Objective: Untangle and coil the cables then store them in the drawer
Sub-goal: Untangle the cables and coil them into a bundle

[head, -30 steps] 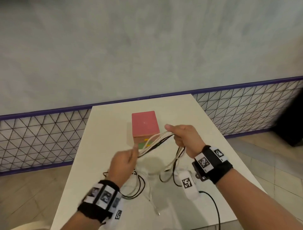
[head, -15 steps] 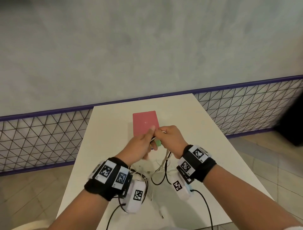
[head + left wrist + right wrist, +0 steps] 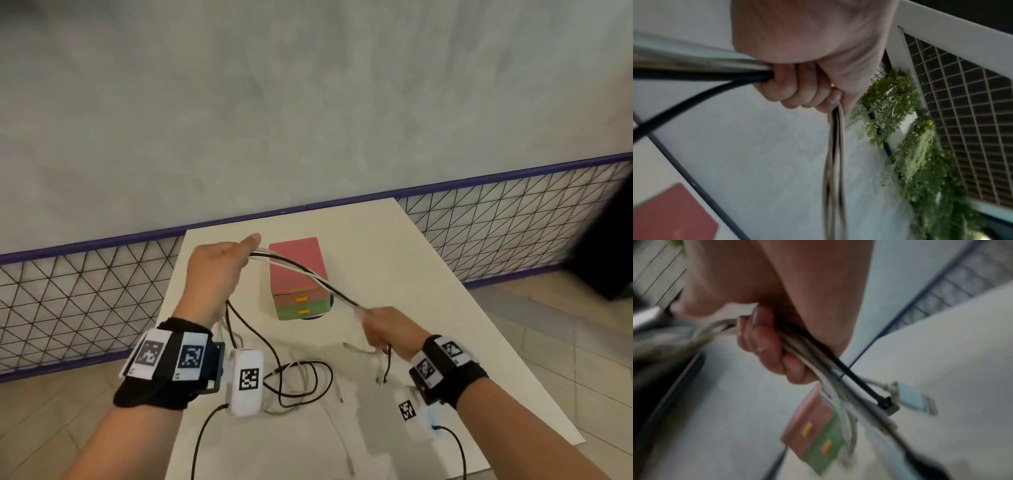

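White bench against a grey wall carries a small drawer box, both drawers closed. Left hand and right hand each grip the cables, fingers curled round the bundle. The span runs taut from upper left down to lower right, above the box; slack loops trail on the bench nearer the left hand.

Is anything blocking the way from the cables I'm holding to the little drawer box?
Nothing lies on the table between them: the cables, stretched between the left hand and right hand, pass right over the drawer box. Both its drawers look closed, so one must be opened first.
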